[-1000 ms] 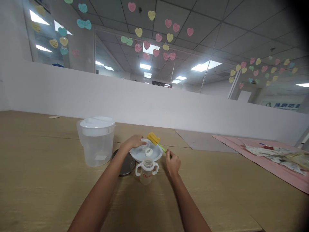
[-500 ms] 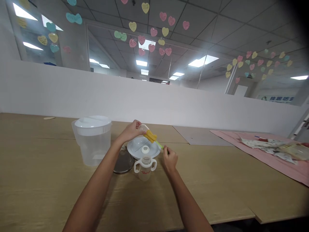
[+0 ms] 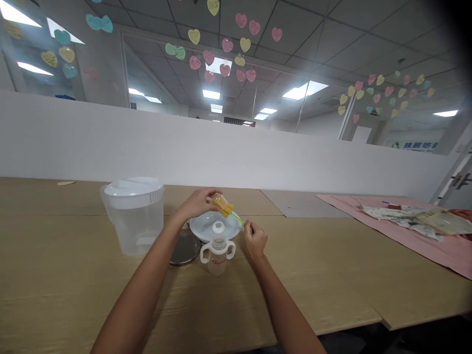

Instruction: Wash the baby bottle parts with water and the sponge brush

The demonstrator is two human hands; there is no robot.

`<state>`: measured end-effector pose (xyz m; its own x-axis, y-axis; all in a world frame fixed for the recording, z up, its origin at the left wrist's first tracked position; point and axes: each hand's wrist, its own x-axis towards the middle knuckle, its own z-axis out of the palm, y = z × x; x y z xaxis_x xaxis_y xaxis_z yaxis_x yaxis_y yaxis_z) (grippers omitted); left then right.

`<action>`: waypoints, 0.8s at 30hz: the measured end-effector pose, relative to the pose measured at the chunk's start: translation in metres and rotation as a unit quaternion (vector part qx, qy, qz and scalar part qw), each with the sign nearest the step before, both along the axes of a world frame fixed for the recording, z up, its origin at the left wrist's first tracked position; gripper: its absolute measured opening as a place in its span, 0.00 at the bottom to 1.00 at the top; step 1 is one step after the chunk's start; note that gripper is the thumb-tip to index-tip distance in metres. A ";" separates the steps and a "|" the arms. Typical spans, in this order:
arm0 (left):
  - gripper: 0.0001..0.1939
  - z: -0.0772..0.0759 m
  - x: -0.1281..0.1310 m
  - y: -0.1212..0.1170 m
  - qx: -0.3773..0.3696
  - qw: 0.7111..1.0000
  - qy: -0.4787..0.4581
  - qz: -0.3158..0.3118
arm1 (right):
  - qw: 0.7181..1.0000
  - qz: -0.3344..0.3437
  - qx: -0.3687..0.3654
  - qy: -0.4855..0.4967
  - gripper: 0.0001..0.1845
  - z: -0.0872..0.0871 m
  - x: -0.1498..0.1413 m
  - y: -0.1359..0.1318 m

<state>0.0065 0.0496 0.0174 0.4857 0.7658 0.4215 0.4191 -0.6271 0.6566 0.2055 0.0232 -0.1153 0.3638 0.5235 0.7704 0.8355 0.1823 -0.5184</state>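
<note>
My left hand is closed around a small clear bottle cap, held tilted above a white bowl. My right hand grips the green handle of a sponge brush. The brush's yellow sponge head is partly inside the cap. A white ring-shaped part shows at the bowl's near side. In front of the bowl stands an uncapped baby bottle with two white handles and red lettering. A dark round lid lies left of the bottle, partly hidden by my left forearm.
A clear plastic pitcher with a white lid stands at the left. On the right, a pink cloth carries papers and a bag. A low white partition runs behind the table, which has a front edge at lower right.
My left hand has lifted the clear cap out of the bowl. The sponge head has moved from above the bowl into the cap's opening. The view has shifted slightly.
</note>
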 end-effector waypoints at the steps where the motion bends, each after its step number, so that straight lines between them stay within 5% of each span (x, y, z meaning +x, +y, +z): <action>1: 0.26 0.001 -0.001 -0.001 0.008 1.000 0.004 0.002 | 1.000 -0.001 0.009 0.003 0.28 0.000 0.000 0.000; 15: 0.21 0.013 0.002 -0.015 0.063 0.997 0.041 0.020 | 1.000 -0.025 -0.014 -0.005 0.30 -0.002 0.001 0.002; 24: 0.20 0.008 0.004 -0.012 0.166 0.975 0.124 0.082 | 0.999 -0.036 -0.017 -0.024 0.32 0.000 0.000 0.000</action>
